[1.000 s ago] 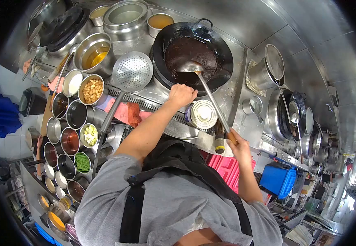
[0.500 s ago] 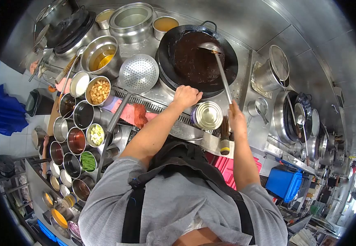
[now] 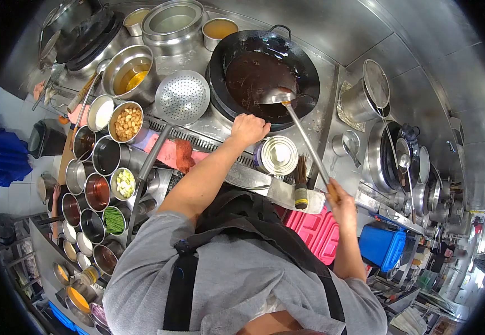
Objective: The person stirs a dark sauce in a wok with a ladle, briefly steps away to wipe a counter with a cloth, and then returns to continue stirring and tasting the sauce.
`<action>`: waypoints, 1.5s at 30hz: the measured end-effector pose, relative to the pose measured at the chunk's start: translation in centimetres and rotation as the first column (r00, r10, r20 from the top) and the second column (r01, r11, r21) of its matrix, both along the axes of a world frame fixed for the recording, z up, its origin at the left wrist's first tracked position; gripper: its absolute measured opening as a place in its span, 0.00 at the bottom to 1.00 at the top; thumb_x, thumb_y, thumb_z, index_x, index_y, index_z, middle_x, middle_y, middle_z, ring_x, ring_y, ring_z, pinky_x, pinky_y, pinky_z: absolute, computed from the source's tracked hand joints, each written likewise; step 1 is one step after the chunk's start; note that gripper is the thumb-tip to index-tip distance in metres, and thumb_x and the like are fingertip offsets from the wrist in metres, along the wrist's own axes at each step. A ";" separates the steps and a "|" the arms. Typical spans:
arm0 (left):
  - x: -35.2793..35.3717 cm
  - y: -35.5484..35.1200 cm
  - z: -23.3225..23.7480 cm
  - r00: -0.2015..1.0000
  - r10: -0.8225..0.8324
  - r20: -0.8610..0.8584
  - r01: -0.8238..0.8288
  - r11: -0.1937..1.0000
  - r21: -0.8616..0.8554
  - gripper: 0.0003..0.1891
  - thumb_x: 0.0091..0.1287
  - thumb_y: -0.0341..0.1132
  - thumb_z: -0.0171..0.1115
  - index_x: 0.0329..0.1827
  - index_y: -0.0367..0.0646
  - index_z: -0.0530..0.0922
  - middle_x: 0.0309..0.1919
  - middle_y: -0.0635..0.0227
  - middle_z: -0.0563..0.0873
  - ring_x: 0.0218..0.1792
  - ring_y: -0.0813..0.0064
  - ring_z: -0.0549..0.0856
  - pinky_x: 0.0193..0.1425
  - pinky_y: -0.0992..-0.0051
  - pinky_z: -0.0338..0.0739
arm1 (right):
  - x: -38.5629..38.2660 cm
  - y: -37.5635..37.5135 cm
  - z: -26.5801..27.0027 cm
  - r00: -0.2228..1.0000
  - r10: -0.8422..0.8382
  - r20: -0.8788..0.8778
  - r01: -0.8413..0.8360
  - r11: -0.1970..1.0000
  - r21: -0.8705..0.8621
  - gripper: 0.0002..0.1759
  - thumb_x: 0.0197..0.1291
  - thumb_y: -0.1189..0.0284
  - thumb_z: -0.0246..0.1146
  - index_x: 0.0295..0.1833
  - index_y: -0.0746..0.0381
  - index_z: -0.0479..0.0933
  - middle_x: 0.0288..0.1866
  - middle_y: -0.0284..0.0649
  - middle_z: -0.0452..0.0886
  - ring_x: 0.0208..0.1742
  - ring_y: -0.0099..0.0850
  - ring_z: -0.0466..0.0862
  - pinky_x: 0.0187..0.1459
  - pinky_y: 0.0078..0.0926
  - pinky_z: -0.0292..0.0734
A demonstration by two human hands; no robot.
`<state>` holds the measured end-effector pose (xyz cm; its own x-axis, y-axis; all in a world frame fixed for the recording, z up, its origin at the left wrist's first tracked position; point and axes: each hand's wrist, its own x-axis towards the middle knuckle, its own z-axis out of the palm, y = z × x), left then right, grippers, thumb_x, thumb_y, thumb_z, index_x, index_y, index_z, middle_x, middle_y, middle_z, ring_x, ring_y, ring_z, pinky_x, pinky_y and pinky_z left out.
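Observation:
A black wok with dark brown sauce in it sits on the stove. My left hand is closed at its near rim, gripping the wok there; what lies under the fingers is hidden. In my right hand is the wooden end of a long-handled ladle, the fingers wrapped round it. The ladle's bowl lies in the sauce on the wok's near right side. Between my hands stand a lidded-looking tin can and a bamboo brush.
A perforated strainer rests left of the wok, its handle reaching toward me. Beyond it stand a pot of yellow oil and several ingredient containers, one with green beans. At right are a steel pot and stacked woks.
My right hand has drawn back toward me and to the right, pulling the ladle's bowl from the wok's far side to its near side. My left hand stays at the rim.

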<state>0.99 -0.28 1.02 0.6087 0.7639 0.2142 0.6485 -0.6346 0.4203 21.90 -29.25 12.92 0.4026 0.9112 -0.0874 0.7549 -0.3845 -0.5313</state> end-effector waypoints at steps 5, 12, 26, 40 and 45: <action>-0.1 -0.1 0.4 1.000 0.000 -0.013 0.000 1.000 0.000 0.21 0.66 0.51 0.57 0.24 0.47 0.87 0.22 0.57 0.86 0.29 0.56 0.87 0.41 0.59 0.82 | -3.1 4.3 -5.7 0.998 0.040 -0.041 -0.040 0.999 -0.008 0.30 0.62 0.74 0.64 0.71 0.56 0.68 0.52 0.53 0.83 0.54 0.51 0.83 0.54 0.42 0.77; -0.1 0.0 0.6 0.999 -0.003 -0.035 0.003 1.000 -0.006 0.21 0.66 0.52 0.57 0.25 0.47 0.87 0.22 0.57 0.86 0.29 0.55 0.87 0.42 0.59 0.82 | -2.0 11.5 -9.5 0.994 0.036 0.102 -0.053 0.985 0.167 0.29 0.64 0.73 0.59 0.71 0.57 0.67 0.48 0.58 0.82 0.49 0.56 0.82 0.51 0.49 0.77; -0.2 0.1 0.5 0.999 -0.025 -0.040 0.024 1.000 -0.013 0.22 0.67 0.52 0.56 0.26 0.46 0.87 0.23 0.57 0.87 0.30 0.55 0.88 0.43 0.59 0.81 | 2.1 -0.2 3.6 0.982 -0.188 0.020 0.188 0.982 -0.001 0.24 0.59 0.73 0.67 0.63 0.58 0.77 0.48 0.49 0.86 0.49 0.38 0.88 0.51 0.32 0.78; -0.1 0.2 -0.1 0.999 -0.027 -0.020 0.027 1.000 0.013 0.21 0.66 0.51 0.57 0.24 0.47 0.87 0.22 0.58 0.86 0.29 0.57 0.87 0.42 0.60 0.82 | -5.5 6.7 -7.6 0.979 0.070 -0.191 -0.055 0.995 0.080 0.28 0.62 0.72 0.64 0.69 0.57 0.70 0.52 0.54 0.83 0.54 0.51 0.83 0.55 0.40 0.77; -0.1 0.1 0.3 1.000 -0.018 -0.023 0.018 1.000 0.013 0.21 0.66 0.51 0.57 0.24 0.46 0.87 0.22 0.58 0.86 0.29 0.57 0.87 0.42 0.59 0.82 | -5.6 12.2 -8.9 0.996 0.064 -0.060 -0.057 0.991 0.123 0.29 0.65 0.72 0.61 0.72 0.56 0.66 0.54 0.55 0.82 0.57 0.52 0.81 0.56 0.38 0.76</action>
